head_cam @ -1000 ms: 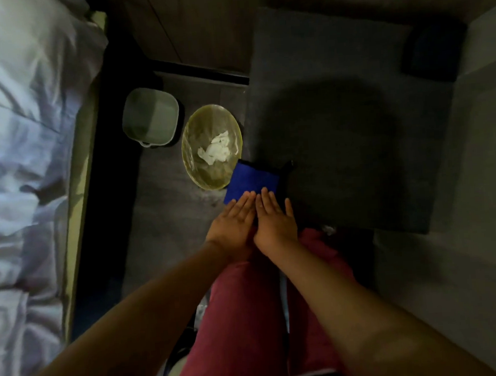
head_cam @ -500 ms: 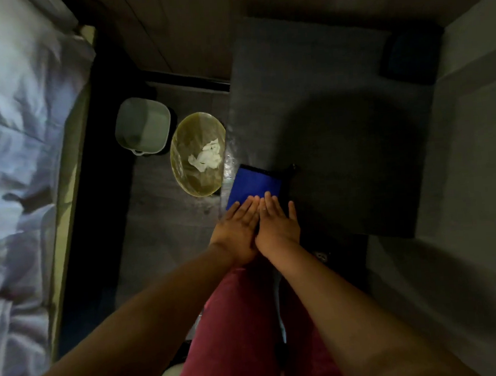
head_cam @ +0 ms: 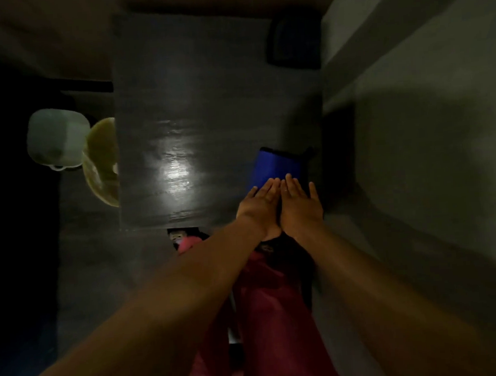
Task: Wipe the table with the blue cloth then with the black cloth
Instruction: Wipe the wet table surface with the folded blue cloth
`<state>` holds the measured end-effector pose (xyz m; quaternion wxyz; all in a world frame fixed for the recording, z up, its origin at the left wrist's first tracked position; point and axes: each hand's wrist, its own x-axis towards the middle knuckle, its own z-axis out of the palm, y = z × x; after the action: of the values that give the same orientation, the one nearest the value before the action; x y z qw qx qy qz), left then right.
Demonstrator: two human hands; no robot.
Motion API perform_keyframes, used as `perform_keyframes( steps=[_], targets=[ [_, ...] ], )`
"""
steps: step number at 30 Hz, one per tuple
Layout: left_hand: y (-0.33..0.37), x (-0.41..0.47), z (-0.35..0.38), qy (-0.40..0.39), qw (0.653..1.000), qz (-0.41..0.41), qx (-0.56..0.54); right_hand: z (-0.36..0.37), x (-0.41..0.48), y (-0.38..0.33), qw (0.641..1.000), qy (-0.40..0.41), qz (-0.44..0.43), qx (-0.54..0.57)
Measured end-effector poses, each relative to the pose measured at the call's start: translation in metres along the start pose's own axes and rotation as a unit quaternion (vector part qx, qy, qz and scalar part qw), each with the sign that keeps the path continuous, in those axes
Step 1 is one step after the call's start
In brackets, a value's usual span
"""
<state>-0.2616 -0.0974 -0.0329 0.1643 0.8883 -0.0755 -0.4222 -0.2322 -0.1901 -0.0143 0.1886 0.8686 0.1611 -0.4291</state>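
Observation:
A folded blue cloth [head_cam: 277,166] lies on the dark table [head_cam: 193,97], close to its near right corner. My left hand [head_cam: 261,206] and my right hand [head_cam: 299,207] lie flat side by side on the cloth's near half, fingers together and pressing it down. A dark shape that looks like the black cloth [head_cam: 295,42] sits at the table's far right corner, apart from both hands. A wet sheen shows on the table's middle.
Left of the table on the floor stand a round yellowish bin [head_cam: 102,157] and a pale squarish container [head_cam: 57,139]. A grey wall [head_cam: 412,117] runs along the table's right side. My legs in red trousers [head_cam: 273,318] are below the near edge.
Both hands have slid the blue cloth along the near edge, from the table's left side beside the bin to its right side. The view has shifted right, and the bed is out of sight.

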Motion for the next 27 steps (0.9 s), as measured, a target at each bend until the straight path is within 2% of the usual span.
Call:
perform_keyframes(
  steps=[5, 7, 11, 14, 17, 22, 27],
  targets=[
    [0.054, 0.038, -0.018, 0.002, 1.000, 0.014, -0.005, -0.002, 0.012, 0.065, 1.000, 0.012, 0.010, -0.023],
    [0.069, 0.048, -0.025, 0.011, 1.000, 0.016, -0.016, 0.000, 0.020, 0.087, 1.000, 0.015, 0.007, -0.001],
    [0.084, 0.053, -0.025, 0.007, 1.000, -0.001, 0.012, 0.007, 0.030, 0.111, 0.999, -0.029, 0.014, 0.029],
    [0.085, 0.053, -0.018, 0.006, 0.999, -0.009, 0.044, 0.007, 0.032, 0.100, 0.997, 0.017, 0.029, 0.068],
    [0.084, 0.052, -0.018, 0.008, 1.000, -0.006, 0.029, 0.005, 0.027, 0.094, 0.988, 0.077, 0.045, 0.127],
    [0.082, 0.047, -0.020, 0.010, 0.998, -0.002, 0.058, 0.014, 0.024, 0.095, 0.985, 0.123, -0.096, 0.077],
    [0.074, 0.045, -0.019, 0.033, 0.997, 0.002, 0.063, 0.005, 0.028, 0.101, 0.981, 0.117, -0.133, 0.073]
  ],
)
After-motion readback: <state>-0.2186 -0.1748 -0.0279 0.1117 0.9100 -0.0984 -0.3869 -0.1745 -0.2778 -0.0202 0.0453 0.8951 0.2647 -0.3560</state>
